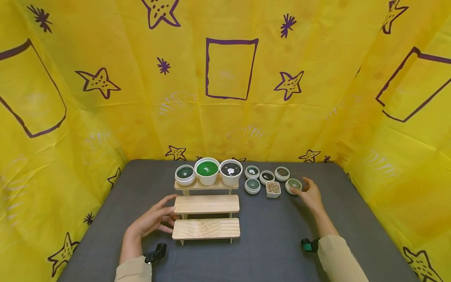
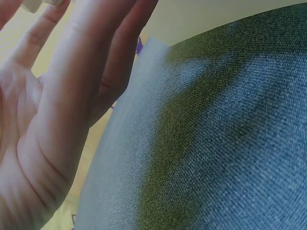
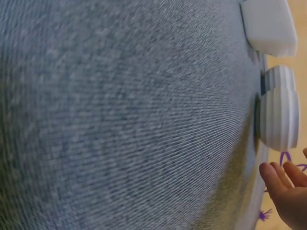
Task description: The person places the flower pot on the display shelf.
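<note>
- the small green-filled pot (image 1: 294, 187) sits on the grey table (image 1: 275, 239), just left of the right hand (image 1: 311, 197) and well apart from the left hand (image 1: 155, 218).
- the right hand is relaxed and part-way open, its thumb overlapping the pot's edge from above; it has hold of nothing.
- the left hand spreads its fingers, lightly bent, at the left end of the wooden stand (image 1: 207, 203) — touching the middle shelf, not wrapped round it.
- only the head view shows what fills the pot, and the three larger tubs (image 1: 208, 179) on the top shelf.
- the right wrist view catches the pot side-on, near the square dish (image 1: 273, 189) — and a gap between pot and visible fingertips.
- the left wrist view shows the palm; the pale pieces at its top edge are too cut off to tell.
</note>
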Tool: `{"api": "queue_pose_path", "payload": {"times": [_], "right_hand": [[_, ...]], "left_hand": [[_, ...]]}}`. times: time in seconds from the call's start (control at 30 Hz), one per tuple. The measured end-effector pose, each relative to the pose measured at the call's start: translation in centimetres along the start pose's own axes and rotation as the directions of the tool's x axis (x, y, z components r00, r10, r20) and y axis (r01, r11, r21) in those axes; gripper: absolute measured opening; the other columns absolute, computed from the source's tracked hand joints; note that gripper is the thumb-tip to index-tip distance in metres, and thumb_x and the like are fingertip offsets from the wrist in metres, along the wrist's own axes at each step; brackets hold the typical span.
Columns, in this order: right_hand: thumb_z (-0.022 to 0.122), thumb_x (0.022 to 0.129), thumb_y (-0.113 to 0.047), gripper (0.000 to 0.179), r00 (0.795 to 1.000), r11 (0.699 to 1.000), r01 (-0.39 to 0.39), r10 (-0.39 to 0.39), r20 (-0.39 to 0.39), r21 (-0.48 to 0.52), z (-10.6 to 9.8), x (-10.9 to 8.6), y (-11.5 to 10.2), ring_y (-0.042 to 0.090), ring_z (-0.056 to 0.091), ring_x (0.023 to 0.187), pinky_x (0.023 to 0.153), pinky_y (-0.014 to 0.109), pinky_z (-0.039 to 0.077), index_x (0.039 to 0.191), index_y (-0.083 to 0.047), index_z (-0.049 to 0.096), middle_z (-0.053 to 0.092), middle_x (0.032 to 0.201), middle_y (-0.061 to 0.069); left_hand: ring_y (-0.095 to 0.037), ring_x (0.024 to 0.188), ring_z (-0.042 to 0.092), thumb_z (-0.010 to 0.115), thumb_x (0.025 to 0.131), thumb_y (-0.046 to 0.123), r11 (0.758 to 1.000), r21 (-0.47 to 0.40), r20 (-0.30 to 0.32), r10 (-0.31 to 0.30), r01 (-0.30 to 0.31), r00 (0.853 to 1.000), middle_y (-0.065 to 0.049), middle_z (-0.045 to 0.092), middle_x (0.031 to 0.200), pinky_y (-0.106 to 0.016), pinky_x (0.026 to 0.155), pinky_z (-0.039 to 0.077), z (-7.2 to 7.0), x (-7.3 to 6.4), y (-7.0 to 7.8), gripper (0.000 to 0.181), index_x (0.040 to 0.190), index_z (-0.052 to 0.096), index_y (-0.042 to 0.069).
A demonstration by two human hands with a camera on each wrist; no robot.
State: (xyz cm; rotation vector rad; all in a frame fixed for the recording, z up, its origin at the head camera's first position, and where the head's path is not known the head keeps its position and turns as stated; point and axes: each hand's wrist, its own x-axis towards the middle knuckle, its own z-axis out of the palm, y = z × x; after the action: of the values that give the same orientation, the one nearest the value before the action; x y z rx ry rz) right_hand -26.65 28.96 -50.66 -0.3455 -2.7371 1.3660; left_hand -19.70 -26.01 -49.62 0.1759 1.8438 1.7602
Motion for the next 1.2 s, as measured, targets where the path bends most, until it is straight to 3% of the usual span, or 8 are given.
{"api": "queue_pose_path", "payload": {"times": [0.43,0.83,1.2], "right_hand": [[0.075,0.086,-0.027,0.083,1.000,0.999,-0.018,0.017,0.007,0.042,1.0,0.2,0.7,0.042,0.050,0.131,0.104,0.043,0.043,0.150,0.003,0.030,0.042,0.149,0.029],[0.074,0.087,-0.031,0.083,0.999,0.999,-0.035,0.035,-0.004,0.038,1.2,0.2,1.0,0.042,0.047,0.134,0.112,0.051,0.038,0.149,0.005,0.032,0.044,0.147,0.031],[0.073,0.087,-0.032,0.075,0.999,1.000,-0.003,0.003,-0.039,-0.002,1.6,0.4,1.2,0.041,0.051,0.125,0.106,0.050,0.039,0.143,0.004,0.040,0.052,0.140,0.030]], "left_hand": [[-0.017,0.082,0.069,0.046,0.104,0.030,1.000,-0.002,-0.001,-0.003,0.003,1.000,-0.008,0.063,0.098,-0.042,0.074,0.062,0.1,0.0,0.0,0.069,0.156,0.005,0.014],[-0.018,0.082,0.069,0.046,0.103,0.029,1.000,0.001,-0.002,-0.001,0.001,1.000,-0.008,0.062,0.098,-0.042,0.074,0.061,0.1,0.0,0.1,0.068,0.156,0.005,0.014],[-0.018,0.082,0.070,0.047,0.103,0.029,1.000,0.000,-0.002,-0.002,0.002,1.000,-0.007,0.064,0.098,-0.042,0.073,0.061,0.1,0.1,0.1,0.068,0.156,0.005,0.014]]}}
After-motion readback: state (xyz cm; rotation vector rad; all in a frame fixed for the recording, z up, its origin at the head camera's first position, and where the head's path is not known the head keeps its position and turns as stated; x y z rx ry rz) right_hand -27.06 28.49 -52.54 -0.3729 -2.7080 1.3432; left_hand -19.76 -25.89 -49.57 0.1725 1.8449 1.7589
